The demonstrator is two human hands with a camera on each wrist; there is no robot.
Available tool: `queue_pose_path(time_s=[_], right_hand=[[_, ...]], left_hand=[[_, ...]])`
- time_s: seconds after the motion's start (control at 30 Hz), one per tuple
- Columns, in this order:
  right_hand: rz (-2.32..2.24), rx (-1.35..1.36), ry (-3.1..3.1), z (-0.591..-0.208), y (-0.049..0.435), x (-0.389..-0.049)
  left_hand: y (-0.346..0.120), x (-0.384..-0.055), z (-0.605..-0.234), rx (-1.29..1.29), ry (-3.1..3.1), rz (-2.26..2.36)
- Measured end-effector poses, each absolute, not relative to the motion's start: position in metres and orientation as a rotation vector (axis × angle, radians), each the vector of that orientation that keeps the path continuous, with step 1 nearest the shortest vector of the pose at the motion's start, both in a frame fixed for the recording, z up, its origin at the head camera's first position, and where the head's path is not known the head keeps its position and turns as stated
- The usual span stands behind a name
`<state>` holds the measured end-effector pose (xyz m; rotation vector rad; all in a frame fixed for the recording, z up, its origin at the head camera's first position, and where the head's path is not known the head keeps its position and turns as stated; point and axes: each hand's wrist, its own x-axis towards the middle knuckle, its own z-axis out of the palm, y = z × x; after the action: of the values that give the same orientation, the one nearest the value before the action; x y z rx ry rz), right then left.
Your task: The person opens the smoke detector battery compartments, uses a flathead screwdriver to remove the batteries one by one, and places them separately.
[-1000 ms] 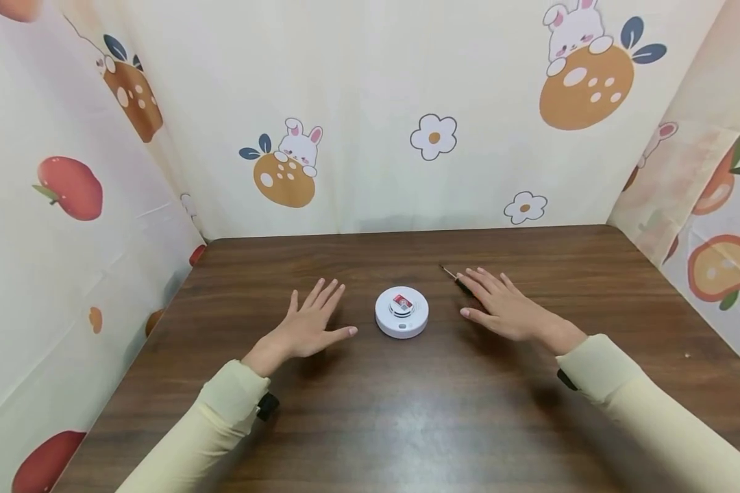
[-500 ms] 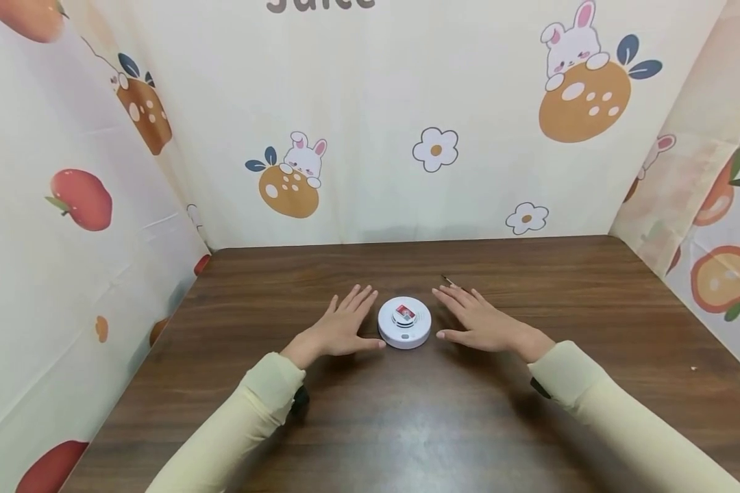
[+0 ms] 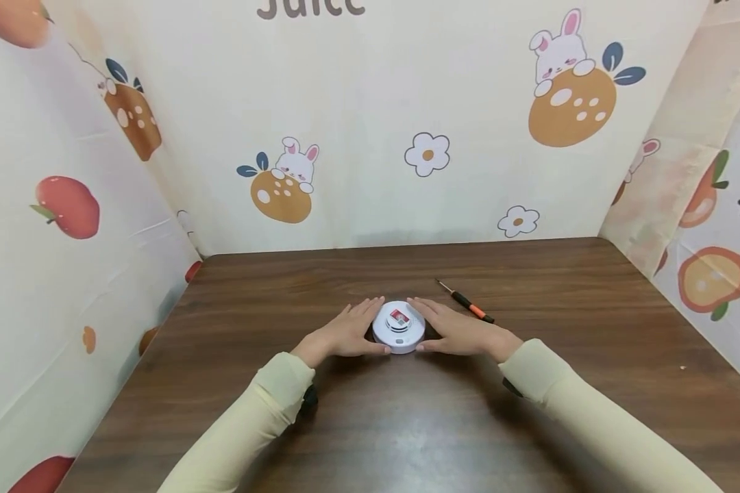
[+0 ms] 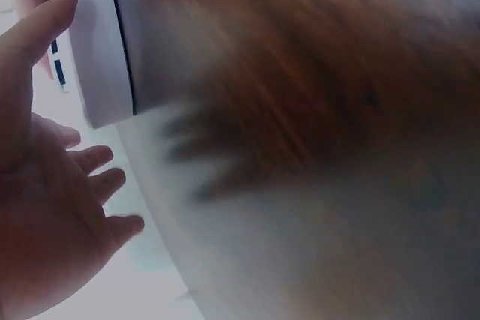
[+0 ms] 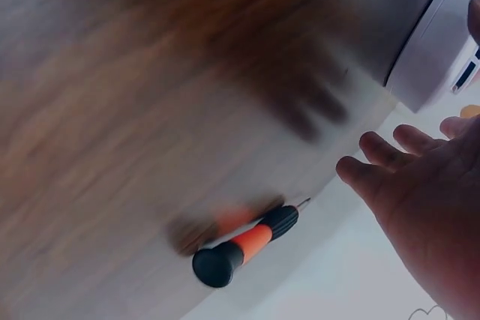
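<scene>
A round white smoke detector (image 3: 399, 340) with a red label on top lies on the brown wooden table (image 3: 370, 438). My left hand (image 3: 348, 333) is at its left side and my right hand (image 3: 455, 332) at its right. Both hands have fingers stretched forward and thumbs at the near edge. In the left wrist view, the left thumb tip overlaps the detector's white side (image 4: 97, 58), while the other fingers are spread. In the right wrist view, the right fingers look straight beside the detector (image 5: 431, 50); whether they touch it, I cannot tell.
To the right, beyond my right hand, lies a black and orange screwdriver (image 3: 462, 300), its tip pointing to the back left. A patterned curtain (image 3: 358, 192) hangs behind the table's back edge and along both sides.
Both hands have moved inward, from well apart on either side to right beside the smoke detector. The screwdriver, earlier partly covered by my right hand, now shows fully.
</scene>
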<state>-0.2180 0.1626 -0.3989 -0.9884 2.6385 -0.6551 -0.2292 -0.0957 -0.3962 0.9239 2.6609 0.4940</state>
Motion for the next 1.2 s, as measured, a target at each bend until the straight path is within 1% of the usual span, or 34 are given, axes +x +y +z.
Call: queue_pose_path(time_s=[0.17,0.4,0.8,1.2], right_hand=[[-0.68,-0.96,2.579,-0.397,0.156,-0.221],[-0.751,-1.056,2.549,-0.394,0.156,-0.229],[-0.823,-1.032,2.498,-0.397,0.158,-0.232],[-0.994,-0.963,2.438,-0.395,0.163,-0.237]], left_hand=[[-0.093,-0.231,-0.397,0.932,2.576,0.644],[-0.087,-0.236,-0.392,0.936,2.589,0.662],[-0.087,-0.235,-0.395,0.931,2.545,0.792],[-0.092,-0.24,-0.394,0.954,2.514,0.913]])
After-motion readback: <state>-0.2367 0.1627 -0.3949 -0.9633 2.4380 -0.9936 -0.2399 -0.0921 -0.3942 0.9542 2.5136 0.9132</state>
